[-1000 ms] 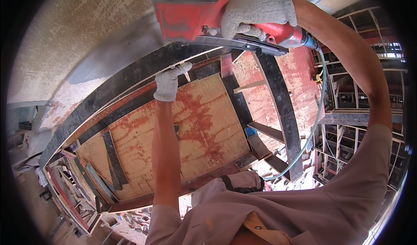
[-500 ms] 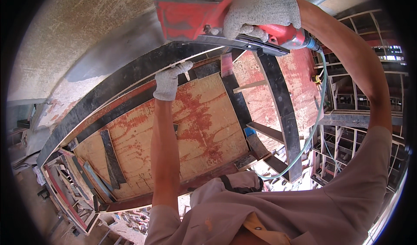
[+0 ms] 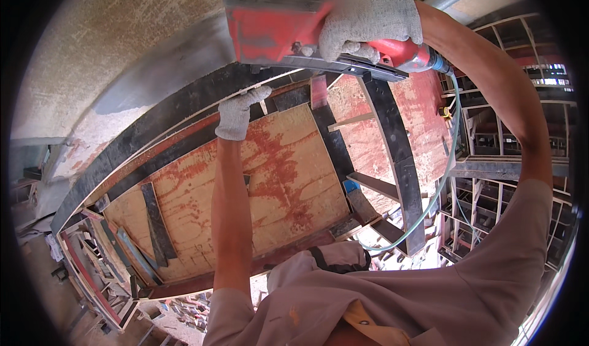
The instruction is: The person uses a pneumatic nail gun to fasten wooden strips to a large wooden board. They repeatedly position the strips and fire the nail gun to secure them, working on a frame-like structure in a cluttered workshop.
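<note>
My right hand point(image 3: 374, 24), in a grey knit glove, is wrapped round the handle of a red pneumatic nail gun point(image 3: 264, 33) at the top. The gun's head is up against the long black board point(image 3: 156, 100); the exact contact is hidden. A pale green air hose point(image 3: 453, 140) runs from the blue fitting at the handle's end. Farther left, my left hand point(image 3: 236, 114), gloved too, holds the lower edge of that black board. Its fingers are closed over the edge, partly hidden behind it.
Below my hands lies a red-stained plywood panel point(image 3: 288, 174) framed by dark boards. An upright black plank point(image 3: 392, 156) stands to its right. Wooden racks point(image 3: 500, 162) fill the far right, and scrap strips point(image 3: 92, 260) lie at lower left. A rough wall point(image 3: 123, 45) rises beyond.
The nail gun and my right hand have shifted slightly down and to the right. My left hand stays in nearly the same place on the board.
</note>
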The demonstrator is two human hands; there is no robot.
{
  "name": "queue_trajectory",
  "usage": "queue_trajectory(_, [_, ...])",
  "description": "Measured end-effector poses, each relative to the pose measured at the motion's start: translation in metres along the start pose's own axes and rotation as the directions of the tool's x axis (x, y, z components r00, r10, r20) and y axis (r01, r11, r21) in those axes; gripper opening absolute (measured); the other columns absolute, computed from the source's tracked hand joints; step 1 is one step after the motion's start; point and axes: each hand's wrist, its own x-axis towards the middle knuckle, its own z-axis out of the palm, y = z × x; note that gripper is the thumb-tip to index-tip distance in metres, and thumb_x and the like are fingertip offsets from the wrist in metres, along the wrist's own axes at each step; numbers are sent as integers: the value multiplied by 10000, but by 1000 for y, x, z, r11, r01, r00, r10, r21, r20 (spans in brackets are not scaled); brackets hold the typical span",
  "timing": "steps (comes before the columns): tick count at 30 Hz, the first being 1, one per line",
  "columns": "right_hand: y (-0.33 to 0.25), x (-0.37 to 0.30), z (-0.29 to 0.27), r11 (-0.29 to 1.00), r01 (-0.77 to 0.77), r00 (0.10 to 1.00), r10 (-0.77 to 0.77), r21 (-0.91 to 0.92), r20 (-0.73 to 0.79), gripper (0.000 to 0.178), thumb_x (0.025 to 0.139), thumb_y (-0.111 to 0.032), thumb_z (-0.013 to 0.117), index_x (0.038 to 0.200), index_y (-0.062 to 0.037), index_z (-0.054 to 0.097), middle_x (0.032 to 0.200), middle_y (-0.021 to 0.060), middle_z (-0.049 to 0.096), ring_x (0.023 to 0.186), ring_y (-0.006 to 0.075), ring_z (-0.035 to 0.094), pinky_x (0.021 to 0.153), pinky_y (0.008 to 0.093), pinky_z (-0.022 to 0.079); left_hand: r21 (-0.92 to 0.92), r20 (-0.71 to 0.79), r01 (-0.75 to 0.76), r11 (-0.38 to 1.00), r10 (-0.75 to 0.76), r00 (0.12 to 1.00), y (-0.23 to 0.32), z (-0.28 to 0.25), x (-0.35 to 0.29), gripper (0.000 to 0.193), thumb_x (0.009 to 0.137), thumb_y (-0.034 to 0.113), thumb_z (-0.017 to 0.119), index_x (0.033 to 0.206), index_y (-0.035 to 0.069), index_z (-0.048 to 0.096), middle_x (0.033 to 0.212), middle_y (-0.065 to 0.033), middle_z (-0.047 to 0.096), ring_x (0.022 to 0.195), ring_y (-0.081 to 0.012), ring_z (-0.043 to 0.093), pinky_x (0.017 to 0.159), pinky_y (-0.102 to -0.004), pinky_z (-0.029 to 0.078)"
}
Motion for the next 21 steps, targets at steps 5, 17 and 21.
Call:
queue_trajectory(5, [5, -2, 3, 996, 34, 998, -38, -87, -43, 141, 851, -171, 705, 831, -37, 739, 598, 16, 582, 521, 81, 547, 448, 257, 435, -134, 12, 27, 991, -26, 1000, 5, 4, -2, 245, 734, 102, 855, 948, 64, 741, 894, 1, 713, 820, -112, 626, 764, -291, 512])
queue_trajectory(17, [8, -6, -3, 997, 73, 997, -72, -21, 37, 152, 897, -150, 674, 863, -17, 740, 627, 41, 622, 493, 92, 571, 417, 250, 442, -48, 30, 41, 998, -39, 999, 3, -1, -2, 263, 729, 117, 864, 950, 71, 730, 916, 15, 700, 836, -102, 603, 781, -287, 500])
queue_trajectory(21, [37, -6, -4, 956, 285, 959, -285, -67, 10, 171, 905, -148, 672, 938, 4, 742, 655, 47, 633, 526, 104, 593, 429, 243, 451, -135, 3, 44, 990, -44, 999, -6, 3, -1, 291, 739, 78, 848, 1002, 71, 723, 970, 33, 682, 875, -101, 600, 793, -289, 497])
